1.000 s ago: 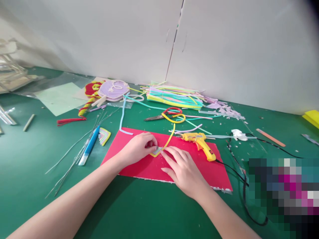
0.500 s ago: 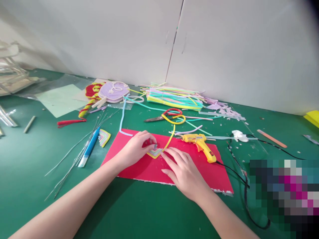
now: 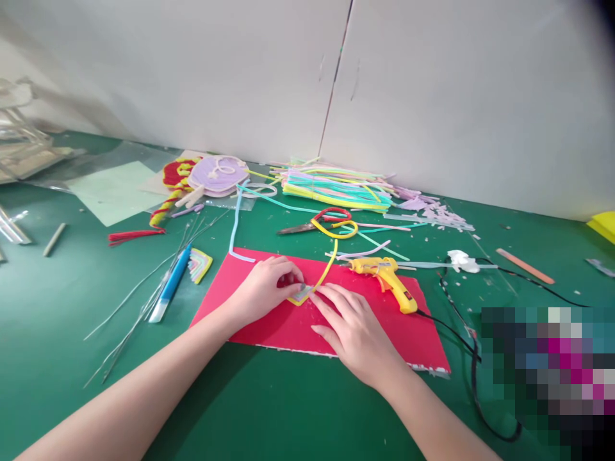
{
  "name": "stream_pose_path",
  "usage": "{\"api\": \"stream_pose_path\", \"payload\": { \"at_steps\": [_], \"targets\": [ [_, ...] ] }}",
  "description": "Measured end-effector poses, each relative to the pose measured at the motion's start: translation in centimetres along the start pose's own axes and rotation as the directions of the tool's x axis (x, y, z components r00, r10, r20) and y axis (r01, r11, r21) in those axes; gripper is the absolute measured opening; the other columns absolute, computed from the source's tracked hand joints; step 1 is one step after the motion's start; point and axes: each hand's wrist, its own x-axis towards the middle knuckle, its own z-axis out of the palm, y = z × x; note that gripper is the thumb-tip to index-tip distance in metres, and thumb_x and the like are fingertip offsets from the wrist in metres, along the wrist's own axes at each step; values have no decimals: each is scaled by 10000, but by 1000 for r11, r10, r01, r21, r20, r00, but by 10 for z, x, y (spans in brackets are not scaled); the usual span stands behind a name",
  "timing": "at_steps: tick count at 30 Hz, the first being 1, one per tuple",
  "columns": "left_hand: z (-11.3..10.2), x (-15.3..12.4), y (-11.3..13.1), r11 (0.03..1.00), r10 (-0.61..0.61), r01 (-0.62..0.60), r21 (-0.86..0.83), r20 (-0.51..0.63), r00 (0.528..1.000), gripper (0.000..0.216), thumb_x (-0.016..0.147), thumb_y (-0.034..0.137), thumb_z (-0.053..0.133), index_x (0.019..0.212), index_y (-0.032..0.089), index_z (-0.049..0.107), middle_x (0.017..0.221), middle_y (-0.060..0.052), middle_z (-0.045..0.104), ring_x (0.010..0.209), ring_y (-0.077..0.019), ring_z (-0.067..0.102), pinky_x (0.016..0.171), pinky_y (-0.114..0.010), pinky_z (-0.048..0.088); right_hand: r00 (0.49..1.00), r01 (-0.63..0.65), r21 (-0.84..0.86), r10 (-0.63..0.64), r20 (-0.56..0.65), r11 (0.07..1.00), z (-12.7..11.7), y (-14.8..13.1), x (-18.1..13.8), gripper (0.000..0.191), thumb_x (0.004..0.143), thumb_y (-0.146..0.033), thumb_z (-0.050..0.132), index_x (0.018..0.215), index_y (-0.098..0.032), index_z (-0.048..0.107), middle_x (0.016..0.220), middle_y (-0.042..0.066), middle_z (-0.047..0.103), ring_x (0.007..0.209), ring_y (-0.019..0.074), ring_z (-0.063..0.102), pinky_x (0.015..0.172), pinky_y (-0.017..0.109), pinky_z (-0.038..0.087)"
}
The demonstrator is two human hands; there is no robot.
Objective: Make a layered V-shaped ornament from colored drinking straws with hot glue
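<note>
A small V-shaped piece of pipe cleaners (image 3: 300,297), striped in pastels with a yellow outer edge, lies on a red board (image 3: 269,330). My left hand (image 3: 266,288) is closed at its upper left, thumb and finger pinching there; the fingers hide part of it. From its right side a yellow pipe cleaner (image 3: 331,259) runs up and curls at the far end. The fingers of my right hand (image 3: 353,323) are stretched out, tips resting on the board where the yellow strand meets the piece. A yellow glue gun (image 3: 384,275) lies just right of that hand.
Scissors (image 3: 307,227) lie behind the board, before a pile of pipe cleaners (image 3: 336,192). To the left are a blue pen-like tool (image 3: 175,278), thin wires (image 3: 125,339) and a striped wedge (image 3: 199,264). A black cord (image 3: 473,390) loops at the right.
My left hand's fingertips have shifted slightly right and down over the striped piece, covering more of it. My right hand stays in place.
</note>
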Motion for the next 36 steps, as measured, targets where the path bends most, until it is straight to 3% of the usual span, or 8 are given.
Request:
{"api": "stream_pose_path", "payload": {
  "at_steps": [36],
  "targets": [
    [4,2,-2,998,44,-43,44,-21,999,42,771,208,589,769,197,630,748,-3,620,722,-159,544,670,-264,417,1000,-11,20,11,9,1000,0,-2,0,441,938,-365,387,1325,-167,461,1312,112,513,1211,246,439,959,411,419]
  ]
}}
